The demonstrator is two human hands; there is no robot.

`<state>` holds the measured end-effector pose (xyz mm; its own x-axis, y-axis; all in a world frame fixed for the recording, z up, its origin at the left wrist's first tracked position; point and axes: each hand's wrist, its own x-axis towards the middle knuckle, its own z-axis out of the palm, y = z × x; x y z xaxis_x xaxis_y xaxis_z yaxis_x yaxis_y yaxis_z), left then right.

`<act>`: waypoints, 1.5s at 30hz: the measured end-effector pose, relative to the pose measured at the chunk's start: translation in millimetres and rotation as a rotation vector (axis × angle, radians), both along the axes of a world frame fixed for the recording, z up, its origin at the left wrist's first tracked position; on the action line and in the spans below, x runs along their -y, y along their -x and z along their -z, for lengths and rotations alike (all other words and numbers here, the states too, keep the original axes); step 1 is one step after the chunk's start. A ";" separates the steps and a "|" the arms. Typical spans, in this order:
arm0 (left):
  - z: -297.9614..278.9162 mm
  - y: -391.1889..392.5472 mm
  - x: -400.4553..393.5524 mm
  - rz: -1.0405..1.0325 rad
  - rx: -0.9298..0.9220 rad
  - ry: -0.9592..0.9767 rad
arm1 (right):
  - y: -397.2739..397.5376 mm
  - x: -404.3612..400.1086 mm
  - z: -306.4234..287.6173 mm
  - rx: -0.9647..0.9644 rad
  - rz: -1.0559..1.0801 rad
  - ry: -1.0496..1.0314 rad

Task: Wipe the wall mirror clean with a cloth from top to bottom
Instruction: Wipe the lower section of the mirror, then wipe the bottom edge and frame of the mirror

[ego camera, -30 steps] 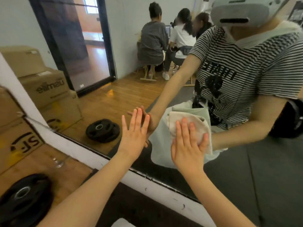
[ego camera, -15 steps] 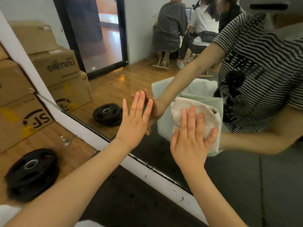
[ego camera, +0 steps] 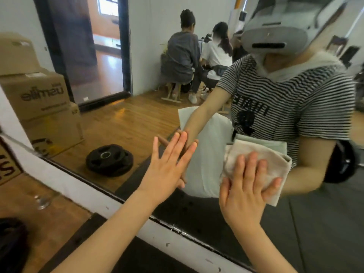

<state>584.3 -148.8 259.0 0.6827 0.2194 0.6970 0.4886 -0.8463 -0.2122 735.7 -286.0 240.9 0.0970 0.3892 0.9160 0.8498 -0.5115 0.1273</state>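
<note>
Both hands flat on the wall mirror (ego camera: 137, 119) — left hand (ego camera: 167, 170) spread bare at nine o'clock, apparently bracing; right hand (ego camera: 246, 190) presses the folded cloth (ego camera: 256, 154) against the lower glass to wipe.

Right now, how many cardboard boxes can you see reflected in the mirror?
3, stacked at the left of the mirror: top box, middle box with printed lettering, bottom box on the wooden floor. More may be hidden beyond the frame's left edge.
</note>
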 end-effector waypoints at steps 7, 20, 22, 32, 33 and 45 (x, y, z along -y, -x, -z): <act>16.7 9.2 -26.6 0.073 0.370 0.369 | 16.2 -27.9 -19.5 0.090 0.053 0.048; 40.0 17.9 -69.9 0.048 0.474 0.435 | 52.5 -67.3 -65.4 0.280 0.062 0.224; 42.1 23.5 -73.4 0.053 0.465 0.416 | 50.6 -75.3 -79.3 0.390 0.039 0.273; 30.7 57.1 -102.4 -0.057 0.367 0.549 | 21.4 -45.1 -52.6 0.394 0.136 0.233; 28.5 58.5 -102.0 -0.056 0.345 0.557 | 23.8 -48.8 -49.7 0.358 0.147 0.210; 27.9 76.9 -107.3 0.015 0.311 0.570 | 94.4 -150.7 -72.8 0.483 0.007 0.360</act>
<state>507.4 -41.5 231.2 0.4734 0.6053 0.6399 0.4421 -0.7916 0.4217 641.3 -135.2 313.6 -0.2931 0.6840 0.6680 0.6495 -0.3703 0.6641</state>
